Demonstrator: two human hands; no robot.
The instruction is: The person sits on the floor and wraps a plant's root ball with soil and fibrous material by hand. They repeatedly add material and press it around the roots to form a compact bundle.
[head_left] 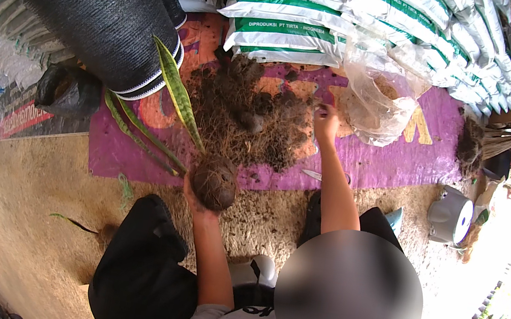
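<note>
My left hand (196,202) is wrapped under the round, brown root ball of a snake plant (214,183). Long green leaves with yellow edges rise from it toward the upper left. My right hand (326,124) is stretched forward over the purple sheet, its fingers curled closed beside a clear plastic bag (380,112). What those fingers hold, if anything, is too small to make out. Between and beyond my hands spreads a heap of dark soil and tangled roots (242,114). A small blade (312,174) lies near my right forearm.
Stacked white and green sacks (282,30) line the back. A large black mesh roll (92,7) leans at the upper left, near a black plastic bag (69,90). A grey pot (449,213) lies to the right. Another small plant (103,234) is on the floor by my left knee.
</note>
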